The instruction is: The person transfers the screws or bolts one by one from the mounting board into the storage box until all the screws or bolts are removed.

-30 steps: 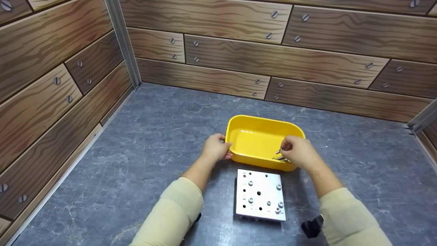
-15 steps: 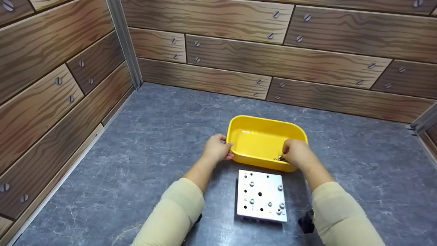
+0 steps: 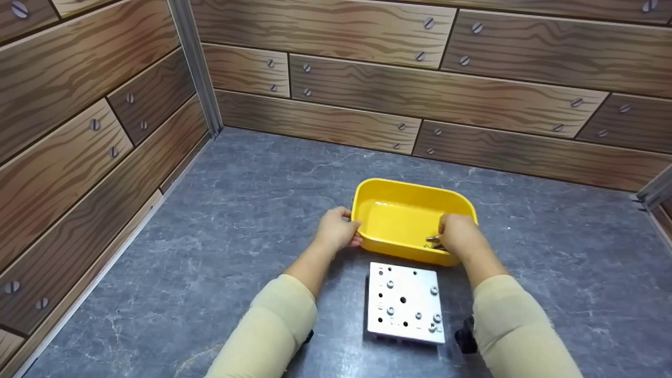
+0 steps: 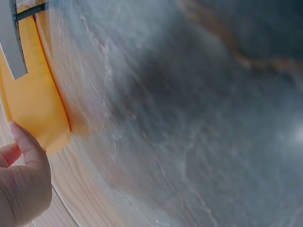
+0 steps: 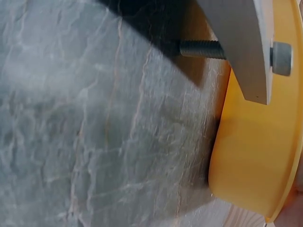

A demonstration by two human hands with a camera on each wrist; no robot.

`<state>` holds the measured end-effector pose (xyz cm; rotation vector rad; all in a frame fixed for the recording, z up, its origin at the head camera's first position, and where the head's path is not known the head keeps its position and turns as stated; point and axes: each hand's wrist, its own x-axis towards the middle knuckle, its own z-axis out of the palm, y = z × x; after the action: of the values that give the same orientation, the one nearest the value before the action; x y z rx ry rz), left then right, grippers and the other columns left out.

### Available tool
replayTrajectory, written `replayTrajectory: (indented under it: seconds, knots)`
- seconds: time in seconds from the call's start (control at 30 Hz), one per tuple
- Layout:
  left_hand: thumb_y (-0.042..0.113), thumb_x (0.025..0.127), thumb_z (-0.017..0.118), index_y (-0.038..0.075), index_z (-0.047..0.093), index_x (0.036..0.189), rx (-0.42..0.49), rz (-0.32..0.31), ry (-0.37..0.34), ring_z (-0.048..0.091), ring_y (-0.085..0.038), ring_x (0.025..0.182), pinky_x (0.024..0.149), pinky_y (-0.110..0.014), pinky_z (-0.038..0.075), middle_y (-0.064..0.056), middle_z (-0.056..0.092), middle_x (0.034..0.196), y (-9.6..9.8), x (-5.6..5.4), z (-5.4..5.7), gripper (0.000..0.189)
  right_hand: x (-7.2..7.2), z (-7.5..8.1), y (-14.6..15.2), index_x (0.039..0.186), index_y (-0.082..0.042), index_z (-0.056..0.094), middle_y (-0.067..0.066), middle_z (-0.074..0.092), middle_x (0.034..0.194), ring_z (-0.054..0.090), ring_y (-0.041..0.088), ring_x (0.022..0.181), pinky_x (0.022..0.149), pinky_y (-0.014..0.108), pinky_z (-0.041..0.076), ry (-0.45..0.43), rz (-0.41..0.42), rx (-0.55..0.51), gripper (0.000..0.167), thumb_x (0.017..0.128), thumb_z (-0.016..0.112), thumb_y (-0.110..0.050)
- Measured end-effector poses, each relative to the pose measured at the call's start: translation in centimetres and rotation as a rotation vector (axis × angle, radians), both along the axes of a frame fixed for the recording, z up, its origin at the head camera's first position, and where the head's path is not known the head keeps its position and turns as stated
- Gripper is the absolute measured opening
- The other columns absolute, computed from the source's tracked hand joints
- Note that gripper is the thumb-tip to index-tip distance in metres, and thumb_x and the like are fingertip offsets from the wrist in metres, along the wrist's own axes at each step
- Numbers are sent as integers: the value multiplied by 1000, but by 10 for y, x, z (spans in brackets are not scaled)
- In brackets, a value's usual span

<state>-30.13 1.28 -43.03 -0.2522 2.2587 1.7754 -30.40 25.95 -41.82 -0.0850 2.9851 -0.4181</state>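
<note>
My left hand [image 3: 337, 231] grips the left end of a yellow plastic bin [image 3: 415, 189], thumb at its rim. In the left wrist view, the same hand [image 4: 28, 179] is at the bin's corner. My right hand [image 3: 463, 235] reaches into the bin's front right corner, fingers bent down among small metal screws [image 3: 433, 239]. Its fingertips are hidden, so I cannot tell whether they pinch one. Just in front of the bin lies a silver metal plate [image 3: 415, 286] with drilled holes and several bolts in it.
Grey marbled table surface [image 3: 252, 210] surrounds the bin and plate. Wood-patterned panels [image 3: 336, 79] stand behind and at the left. A plate edge with a bolt [image 5: 282, 58] through it crosses the right wrist view, in front of the bin.
My right hand has lowered into the bin's corner, toward the screws, and its forearm has swung inward. The left hand keeps its hold on the bin. The head view has shifted slightly.
</note>
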Motion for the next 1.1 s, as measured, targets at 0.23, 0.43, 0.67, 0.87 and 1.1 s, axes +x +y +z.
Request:
replayTrajectory:
  seconds: [0.23, 0.43, 0.67, 0.87, 1.1]
  knots:
    - [6, 89, 56, -2, 50, 117, 6, -1, 11, 58, -13, 48, 60, -33, 59, -13, 59, 71, 0, -1, -1, 29, 0, 0, 0, 78, -1, 58, 12, 57, 76, 52, 27, 73, 62, 37, 47, 1, -16, -34, 8, 73, 58, 5]
    - [7, 90, 56, -2, 50, 116, 7, -3, 8, 59, -13, 48, 60, -34, 59, -12, 59, 71, -1, -1, -1, 29, 2, 1, 0, 81, 1, 60, 12, 58, 77, 53, 26, 73, 61, 36, 48, 11, -9, -56, 10, 75, 54, 6]
    - [6, 90, 56, -1, 51, 116, -1, 8, 5, 58, -13, 48, 60, -34, 59, -12, 59, 71, 0, 0, 0, 28, 6, 3, 2, 84, 1, 60, 13, 59, 78, 53, 26, 74, 62, 35, 49, 18, 1, -87, 7, 79, 55, 2]
    - [6, 89, 56, -2, 51, 117, -2, 0, 13, 59, -13, 49, 61, -33, 59, -11, 59, 70, 0, 1, 0, 29, 12, 7, 5, 81, 0, 60, 11, 60, 76, 53, 24, 71, 59, 32, 49, 55, 46, -137, 3, 81, 59, -2]
    - [7, 90, 56, -1, 51, 118, -17, 3, 10, 59, -13, 50, 61, -33, 59, -11, 60, 71, 0, 2, 1, 30, 24, 22, -1, 82, -3, 61, 10, 60, 78, 53, 22, 70, 58, 30, 50, 66, 59, -170, 4, 84, 60, -6]
